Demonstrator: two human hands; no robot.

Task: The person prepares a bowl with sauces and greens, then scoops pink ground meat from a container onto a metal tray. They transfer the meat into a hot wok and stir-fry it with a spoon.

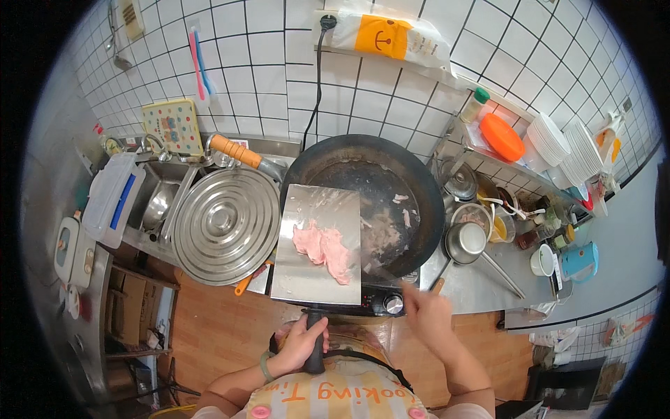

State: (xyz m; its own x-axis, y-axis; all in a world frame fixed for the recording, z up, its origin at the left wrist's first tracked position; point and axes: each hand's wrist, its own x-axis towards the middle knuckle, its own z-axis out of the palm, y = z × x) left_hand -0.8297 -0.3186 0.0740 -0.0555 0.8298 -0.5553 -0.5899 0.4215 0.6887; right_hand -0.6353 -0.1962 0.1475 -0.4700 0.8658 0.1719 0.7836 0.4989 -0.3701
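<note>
My left hand (300, 343) grips the black handle (315, 345) of a flat rectangular metal plate (316, 207). On that plate lies a smooth lump of pink raw meat paste (324, 250). The plate's right side overlaps a large dark wok (429, 199) holding water, with its far end over the rim. Pale whitish pieces (382, 235) sit in the water, and a few smaller bits (406, 217) float to their right. My right hand (430, 317), blurred and with fingers curled, is at the wok's front right, closed around a thin tool (384, 273) that shows only as a faint streak.
Left of the wok lies a round steel lid (222, 220) beside a sink (162, 194). A wooden-handled utensil (238, 151) rests behind it. Right stand a steel saucepan (466, 243), bowls and jars. The cooker's knob (393, 304) faces me. A shelf (523, 165) holds stacked white containers (573, 154).
</note>
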